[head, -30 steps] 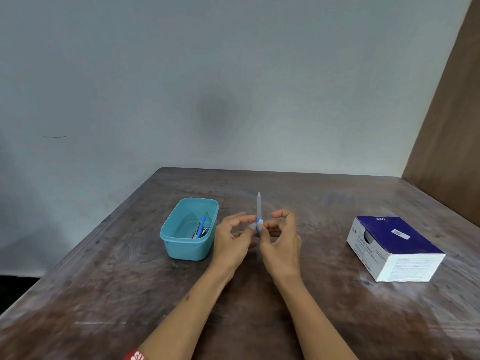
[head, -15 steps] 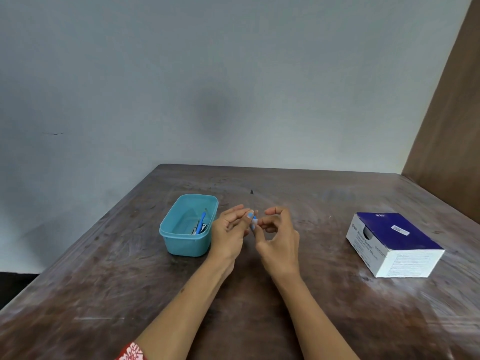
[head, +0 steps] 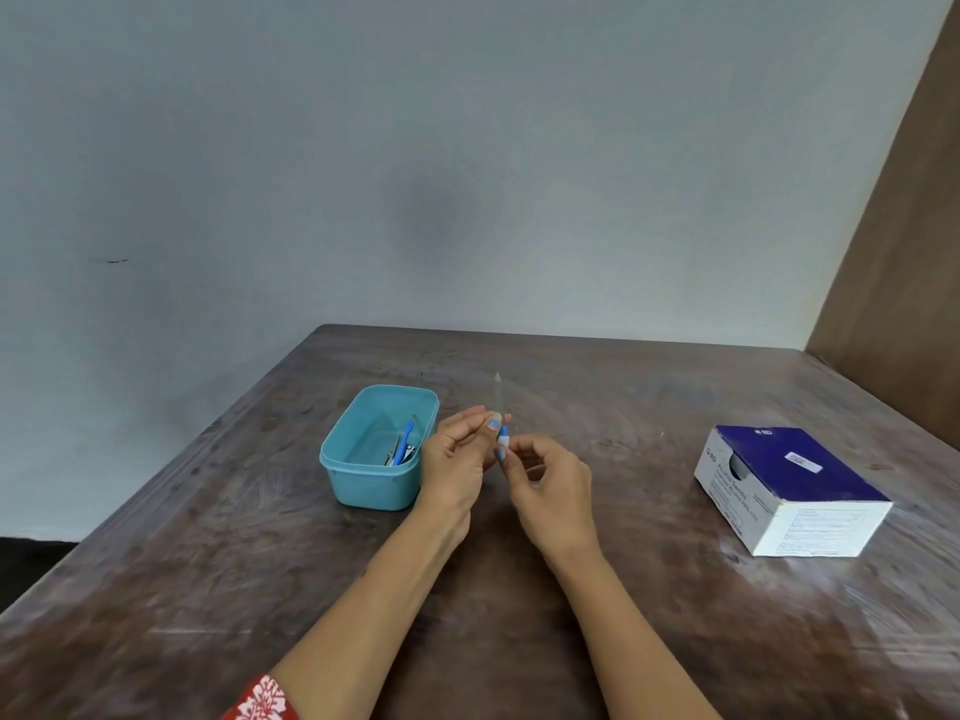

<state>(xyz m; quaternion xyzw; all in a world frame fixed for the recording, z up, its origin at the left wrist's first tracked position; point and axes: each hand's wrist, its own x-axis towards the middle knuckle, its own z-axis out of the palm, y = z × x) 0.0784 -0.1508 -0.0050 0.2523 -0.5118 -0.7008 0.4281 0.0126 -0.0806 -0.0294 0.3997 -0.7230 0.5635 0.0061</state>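
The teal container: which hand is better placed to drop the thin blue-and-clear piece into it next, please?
Probably the left hand: it pinches the piece and sits right beside the teal container, while the right hand, also pinching it, lies on the far side.

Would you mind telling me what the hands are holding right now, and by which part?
A slim blue-and-white needle-like piece with a clear tip: the left hand pinches just above the blue part, the right hand its lower end.
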